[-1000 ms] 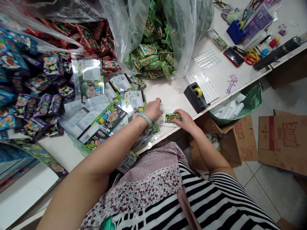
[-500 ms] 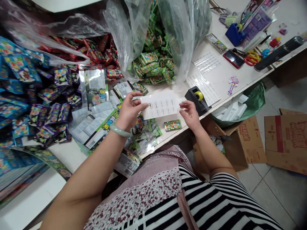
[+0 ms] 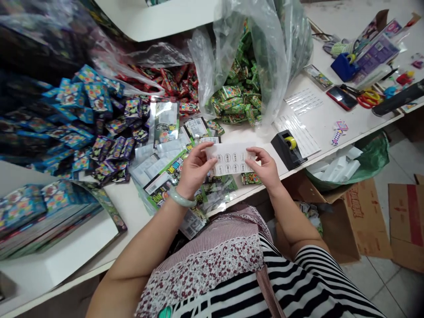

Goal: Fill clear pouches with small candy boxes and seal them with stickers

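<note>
A small white sheet of round printed stickers (image 3: 232, 162) is held up over the front of the table, its circles in rows. My left hand (image 3: 196, 170) pinches its left end between thumb and fingers, a pale green bangle (image 3: 182, 198) on the wrist. At the opposite end, the thumb and forefinger of my right hand (image 3: 266, 168) close on the sheet's edge. Partly covered by my right hand and the sheet, a small green packet (image 3: 251, 178) lies on the table. Printed clear pouches (image 3: 159, 182) are spread under and beside my left hand.
A black tape dispenser (image 3: 287, 150) stands right of my right hand. Behind are a plastic bag of green packets (image 3: 236, 99) and piles of red (image 3: 179, 81), purple (image 3: 114, 148) and blue packets (image 3: 71, 99). A phone (image 3: 341, 97) and scissors (image 3: 369, 98) lie farther right.
The camera view has swung left, so the table things appear farther right. My right hand has moved in over the sheet's right end, now partly covering the green packet.
</note>
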Motion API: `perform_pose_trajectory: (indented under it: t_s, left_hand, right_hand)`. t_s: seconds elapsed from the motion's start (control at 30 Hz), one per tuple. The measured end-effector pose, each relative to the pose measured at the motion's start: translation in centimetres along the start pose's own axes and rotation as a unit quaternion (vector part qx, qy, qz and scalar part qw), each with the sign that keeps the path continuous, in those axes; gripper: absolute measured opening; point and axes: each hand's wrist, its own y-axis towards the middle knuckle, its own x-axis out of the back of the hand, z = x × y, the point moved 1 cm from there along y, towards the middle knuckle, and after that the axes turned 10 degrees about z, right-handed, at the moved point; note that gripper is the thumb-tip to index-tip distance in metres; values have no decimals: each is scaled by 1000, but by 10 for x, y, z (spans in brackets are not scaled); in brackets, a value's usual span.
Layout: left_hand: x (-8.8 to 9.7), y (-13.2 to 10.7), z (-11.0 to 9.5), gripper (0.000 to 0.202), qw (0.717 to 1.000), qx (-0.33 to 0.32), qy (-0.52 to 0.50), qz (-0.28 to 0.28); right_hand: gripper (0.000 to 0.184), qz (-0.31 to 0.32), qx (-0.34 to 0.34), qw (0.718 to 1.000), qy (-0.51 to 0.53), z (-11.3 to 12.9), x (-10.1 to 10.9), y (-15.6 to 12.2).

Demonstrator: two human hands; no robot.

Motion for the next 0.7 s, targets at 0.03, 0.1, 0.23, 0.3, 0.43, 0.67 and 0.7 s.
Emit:
perform_pose_trajectory:
  t_s: [0.03, 0.1, 0.23, 0.3, 0.43, 0.67, 0.7]
  left_hand:
    - [1, -2, 0, 37, 1000, 1, 9, -1]
    - [5, -5, 0, 31, 1000, 17, 11, -5]
    - [13, -12, -2, 41, 998, 52, -18, -3]
    - [16, -15, -4, 45, 999, 51, -2, 7]
    - [20, -21, -12, 39, 991, 7, 136, -6]
    - [29, -27, -30, 7, 944, -79, 315, -50]
    - [31, -27, -30, 10, 959, -68, 273, -36]
  right_hand:
    - [29, 6, -3, 1000, 3, 1, 0, 0]
    - [30, 17, -17, 999, 24, 2, -1, -1]
    - [35, 33, -51, 995, 75, 4, -5, -2]
    - [36, 48, -53, 995, 76, 8, -6, -3]
    - [32, 59, -4, 998, -5, 25, -5, -3]
    - [10, 73, 72, 991, -88, 43, -4, -4]
    - [14, 72, 71, 992, -75, 43, -4, -4]
